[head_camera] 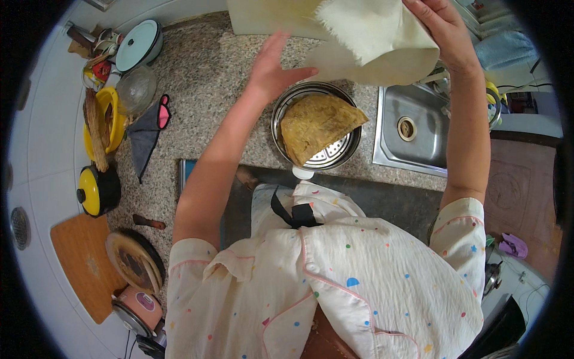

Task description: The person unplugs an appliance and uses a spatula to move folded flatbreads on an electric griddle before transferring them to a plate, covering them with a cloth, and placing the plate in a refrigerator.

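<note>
My right hand grips the edge of a cream cloth with a frayed border, raised above the counter at the back. My left hand is slightly blurred, its fingers apart and nothing in it, left of the cloth. Below the hands, a steel steamer pan with a white handle stands near the counter's front edge. A folded piece of browned flatbread lies in it, partly covering the perforated steamer plate. One pointed end of the bread reaches over the pan's right rim.
A steel sink is set into the counter right of the pan. Along the left wall stand a lidded enamel pot, a yellow basket, a black pot with yellow lid and a wooden board. A grey cloth lies nearby.
</note>
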